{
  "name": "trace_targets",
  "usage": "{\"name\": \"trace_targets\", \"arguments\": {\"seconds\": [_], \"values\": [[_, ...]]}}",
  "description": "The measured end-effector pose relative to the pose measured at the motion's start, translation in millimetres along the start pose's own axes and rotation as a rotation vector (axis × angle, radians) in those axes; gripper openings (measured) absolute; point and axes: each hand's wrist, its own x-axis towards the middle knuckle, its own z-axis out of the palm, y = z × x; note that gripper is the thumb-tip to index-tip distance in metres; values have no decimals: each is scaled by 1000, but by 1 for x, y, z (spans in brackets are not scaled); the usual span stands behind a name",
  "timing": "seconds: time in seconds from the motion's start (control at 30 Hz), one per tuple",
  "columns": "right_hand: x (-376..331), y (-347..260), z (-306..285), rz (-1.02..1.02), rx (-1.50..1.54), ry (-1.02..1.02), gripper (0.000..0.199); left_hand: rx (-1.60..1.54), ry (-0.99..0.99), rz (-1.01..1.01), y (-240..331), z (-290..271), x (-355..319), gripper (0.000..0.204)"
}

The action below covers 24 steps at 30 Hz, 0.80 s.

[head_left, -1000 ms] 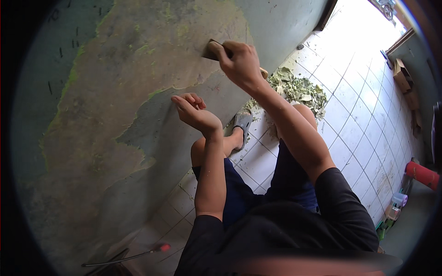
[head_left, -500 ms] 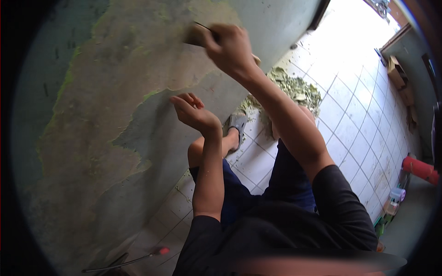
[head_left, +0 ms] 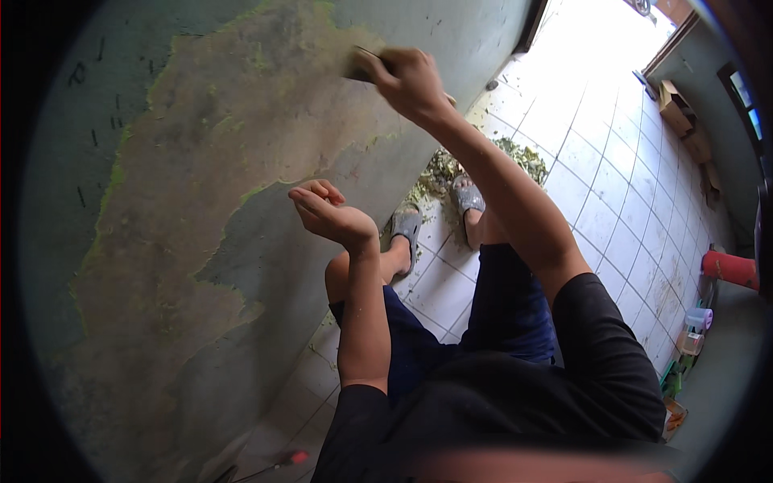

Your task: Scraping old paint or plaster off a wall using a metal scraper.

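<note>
High on the wall, my right hand (head_left: 412, 79) is closed around a scraper (head_left: 359, 68). Its dark blade is at the wall and blurred by motion, and a bit of the pale handle end shows behind my hand. The wall (head_left: 451, 40) is painted grey-green. A large bare, brownish patch (head_left: 201, 153) runs across it, edged with ragged yellow-green paint. Lower down, my left hand (head_left: 334, 216) is raised in front of the wall with its wrist bent and fingers curled in. Nothing shows in it.
Paint flakes (head_left: 519, 159) lie heaped on the white tiled floor (head_left: 596, 185) by my sandalled feet. Along the right wall are cardboard boxes (head_left: 680, 113), a red cylinder (head_left: 729, 270) and a clear container (head_left: 692, 334). A red-tipped rod (head_left: 298, 457) lies at lower left.
My view has shifted a little, so more of both sandals shows. My right hand with the scraper sits slightly further right and lower in view. My left hand stays curled, slightly lower.
</note>
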Motion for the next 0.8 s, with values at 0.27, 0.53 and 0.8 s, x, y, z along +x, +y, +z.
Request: {"name": "trace_targets", "arguments": {"seconds": [0.27, 0.53, 0.8], "values": [[33, -79, 3, -159, -52, -51, 38, -12, -25, 59, -6, 7, -3, 54], [-1, 18, -5, 6, -91, -20, 43, 55, 30, 27, -6, -3, 4, 53], [-12, -7, 12, -88, -51, -32, 33, 19, 3, 30, 1, -5, 2, 54]]}}
